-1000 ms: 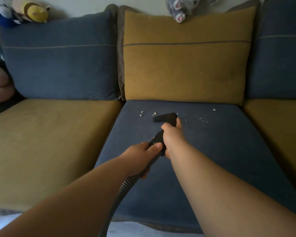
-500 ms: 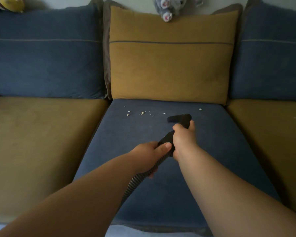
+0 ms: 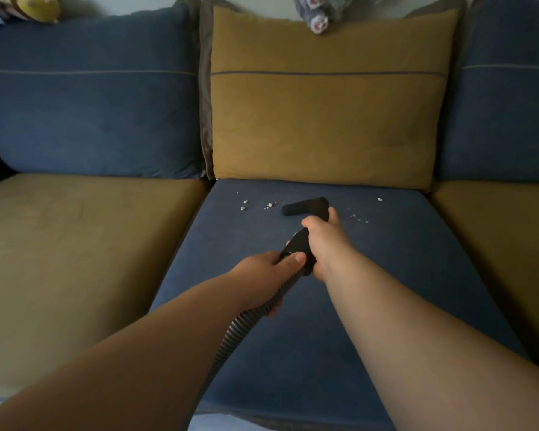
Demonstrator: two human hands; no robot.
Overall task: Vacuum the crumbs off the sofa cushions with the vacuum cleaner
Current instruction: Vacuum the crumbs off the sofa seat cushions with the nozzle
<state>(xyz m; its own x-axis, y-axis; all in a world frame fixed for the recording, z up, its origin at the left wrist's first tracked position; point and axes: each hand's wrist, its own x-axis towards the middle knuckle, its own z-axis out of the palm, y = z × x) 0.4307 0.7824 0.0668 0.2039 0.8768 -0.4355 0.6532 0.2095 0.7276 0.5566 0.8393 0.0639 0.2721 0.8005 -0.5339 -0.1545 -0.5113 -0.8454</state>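
Head view. The right hand (image 3: 324, 241) grips the black vacuum handle (image 3: 297, 247), fingers wrapped round it. The left hand (image 3: 260, 272), just behind it and to its left, grips the ribbed hose (image 3: 237, 331), with the thumb laid along the handle's rear end. The nozzle (image 3: 305, 206) lies directly ahead of the right hand, on the blue seat cushion (image 3: 402, 290). Crumbs (image 3: 244, 205) are scattered on this cushion ahead and left of both hands; a few more lie just right of the right hand. Beyond the hands stands a yellow back cushion (image 3: 324, 119), with a plush toy (image 3: 318, 14) at its top edge.
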